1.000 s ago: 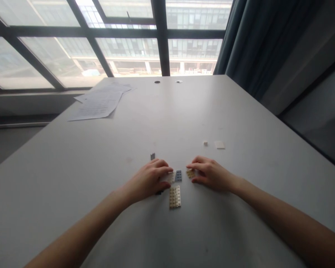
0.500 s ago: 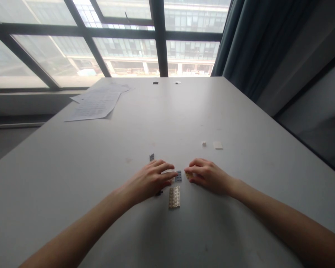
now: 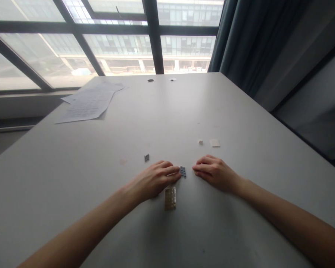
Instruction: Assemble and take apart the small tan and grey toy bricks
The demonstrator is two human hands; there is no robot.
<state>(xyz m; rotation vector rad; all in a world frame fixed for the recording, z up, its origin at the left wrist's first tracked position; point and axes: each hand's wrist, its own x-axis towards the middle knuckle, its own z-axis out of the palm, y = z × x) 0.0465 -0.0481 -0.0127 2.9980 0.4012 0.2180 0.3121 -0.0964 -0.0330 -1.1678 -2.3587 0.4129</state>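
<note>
My left hand has its fingers drawn together at the edge of a grey studded building-block plate, whose left side they cover. My right hand is closed a short way to the right, its fingertips pinched over a tan studded piece that they now almost wholly hide. A gap of bare table lies between the two hands. Just below my left fingers lies a tan studded plate, its right half shiny. A small dark grey studded piece sits beyond my left hand.
Past my right hand lie a small white piece and a flat white square tile. Printed paper sheets rest at the far left of the white table. A window and a dark curtain border it.
My left fingers have closed in around the grey plate, which has turned slightly. My right fingers have pulled together, covering the tan piece, and sit a little farther right. The view has shifted slightly.
</note>
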